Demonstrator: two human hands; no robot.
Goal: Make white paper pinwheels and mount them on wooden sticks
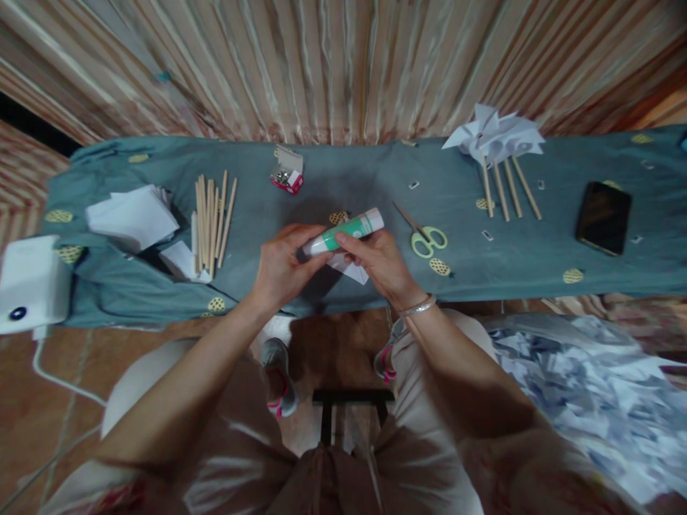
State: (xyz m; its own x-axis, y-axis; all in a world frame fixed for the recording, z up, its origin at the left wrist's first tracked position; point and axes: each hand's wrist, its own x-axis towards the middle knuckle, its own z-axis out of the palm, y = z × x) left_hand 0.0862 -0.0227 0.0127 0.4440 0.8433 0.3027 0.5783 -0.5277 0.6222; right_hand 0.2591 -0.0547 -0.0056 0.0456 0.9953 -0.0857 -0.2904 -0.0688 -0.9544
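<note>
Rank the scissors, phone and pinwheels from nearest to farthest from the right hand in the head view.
1. Scissors: just right of the right hand.
2. Pinwheels: farther right, toward the back.
3. Phone: far right.

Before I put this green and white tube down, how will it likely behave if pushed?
The tube will probably roll if laid on its side, since it looks cylindrical. Its smooth-looking surface could be slightly slippery. It seems fairly stiff, its outline straight between the left hand and right hand.
</note>
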